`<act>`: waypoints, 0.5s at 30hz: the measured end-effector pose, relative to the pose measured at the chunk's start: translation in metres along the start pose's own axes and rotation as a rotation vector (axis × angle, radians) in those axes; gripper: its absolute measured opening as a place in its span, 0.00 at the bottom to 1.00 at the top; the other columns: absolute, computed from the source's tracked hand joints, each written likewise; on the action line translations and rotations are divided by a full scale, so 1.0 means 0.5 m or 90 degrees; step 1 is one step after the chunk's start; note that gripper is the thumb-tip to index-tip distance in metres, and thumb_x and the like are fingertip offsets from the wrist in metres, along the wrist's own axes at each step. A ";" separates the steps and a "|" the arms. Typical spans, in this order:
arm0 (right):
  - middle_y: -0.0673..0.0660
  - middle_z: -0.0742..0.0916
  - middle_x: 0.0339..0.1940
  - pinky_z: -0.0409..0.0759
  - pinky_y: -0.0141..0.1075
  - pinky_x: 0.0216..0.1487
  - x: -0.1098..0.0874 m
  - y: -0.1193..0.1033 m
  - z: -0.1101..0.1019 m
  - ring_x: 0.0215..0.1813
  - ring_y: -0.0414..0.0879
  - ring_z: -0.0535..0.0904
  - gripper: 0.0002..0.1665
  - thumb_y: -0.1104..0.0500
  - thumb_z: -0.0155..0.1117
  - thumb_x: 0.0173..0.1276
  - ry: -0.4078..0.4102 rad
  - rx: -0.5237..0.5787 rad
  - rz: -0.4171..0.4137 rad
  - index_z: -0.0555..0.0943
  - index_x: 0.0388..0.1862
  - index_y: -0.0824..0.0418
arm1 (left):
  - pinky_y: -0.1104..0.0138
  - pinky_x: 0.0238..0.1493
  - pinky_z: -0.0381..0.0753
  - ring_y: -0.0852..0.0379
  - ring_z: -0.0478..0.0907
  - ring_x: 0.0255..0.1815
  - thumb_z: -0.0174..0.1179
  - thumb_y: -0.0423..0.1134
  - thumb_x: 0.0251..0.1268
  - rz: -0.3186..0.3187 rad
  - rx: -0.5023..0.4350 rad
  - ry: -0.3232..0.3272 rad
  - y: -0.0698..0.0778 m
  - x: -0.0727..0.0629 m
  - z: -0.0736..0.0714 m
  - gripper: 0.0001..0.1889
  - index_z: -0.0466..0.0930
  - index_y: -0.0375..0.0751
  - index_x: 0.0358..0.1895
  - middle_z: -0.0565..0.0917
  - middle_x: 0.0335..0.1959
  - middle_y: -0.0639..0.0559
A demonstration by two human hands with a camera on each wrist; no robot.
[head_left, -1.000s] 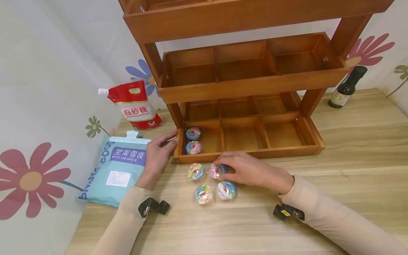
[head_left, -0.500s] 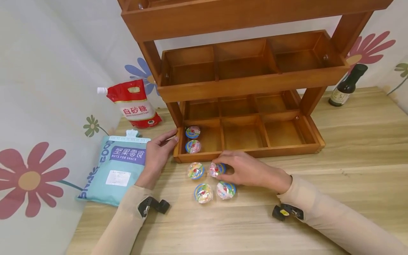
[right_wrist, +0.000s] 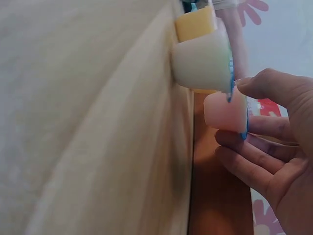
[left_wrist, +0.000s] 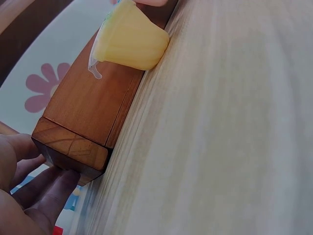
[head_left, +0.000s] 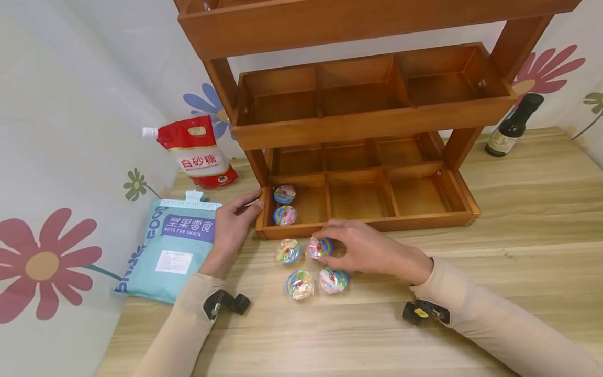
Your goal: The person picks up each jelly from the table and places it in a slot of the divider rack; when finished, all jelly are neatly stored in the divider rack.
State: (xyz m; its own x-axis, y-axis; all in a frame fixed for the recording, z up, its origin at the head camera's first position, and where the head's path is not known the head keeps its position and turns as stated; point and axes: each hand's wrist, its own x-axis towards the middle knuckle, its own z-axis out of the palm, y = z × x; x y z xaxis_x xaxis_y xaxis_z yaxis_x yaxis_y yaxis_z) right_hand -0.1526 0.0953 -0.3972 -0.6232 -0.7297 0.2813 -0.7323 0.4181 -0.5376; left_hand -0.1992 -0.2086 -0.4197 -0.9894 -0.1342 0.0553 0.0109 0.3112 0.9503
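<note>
My right hand [head_left: 365, 246] pinches a pink jelly cup [right_wrist: 222, 111] between thumb and fingers, just in front of the wooden rack [head_left: 301, 229]. A foil lid covers the cup. Close by on the table are a whitish jelly cup [right_wrist: 198, 61] and two yellow ones, the nearer-to-rack yellow jelly cup [head_left: 288, 252] and the front yellow jelly cup [head_left: 300, 285]. Two more jelly cups, a back one [head_left: 285, 194] and a front one [head_left: 285, 215], sit in the rack's lower left compartment. With extended fingers, my left hand [head_left: 231, 233] touches the rack's left end.
A red and white sugar pouch [head_left: 198, 154] stands left of the rack, behind a teal nut bag [head_left: 176, 251] closed with a clip. At the back right stands a dark bottle [head_left: 513, 125]. The rack's upper tiers [head_left: 377, 123] rise above the hands.
The head view has shifted slightly. Both hands keep nearly the same pose, the left at the rack's end and the right at the pink jelly cup.
</note>
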 end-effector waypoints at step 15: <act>0.53 0.88 0.50 0.87 0.42 0.52 0.013 -0.008 -0.045 0.49 0.43 0.85 0.21 0.60 0.78 0.67 0.078 0.045 -0.009 0.87 0.57 0.66 | 0.72 0.52 0.84 0.61 0.87 0.50 0.69 0.40 0.73 0.004 -0.002 -0.005 0.002 -0.001 -0.001 0.17 0.89 0.44 0.62 0.89 0.58 0.47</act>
State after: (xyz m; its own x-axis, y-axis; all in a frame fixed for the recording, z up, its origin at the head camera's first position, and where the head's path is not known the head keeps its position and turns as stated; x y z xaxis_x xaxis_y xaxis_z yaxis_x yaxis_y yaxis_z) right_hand -0.1599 0.1008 -0.3753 -0.6453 -0.6620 0.3813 -0.7222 0.3658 -0.5871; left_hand -0.1986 -0.2089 -0.4187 -0.9904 -0.1249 0.0595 0.0181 0.3097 0.9507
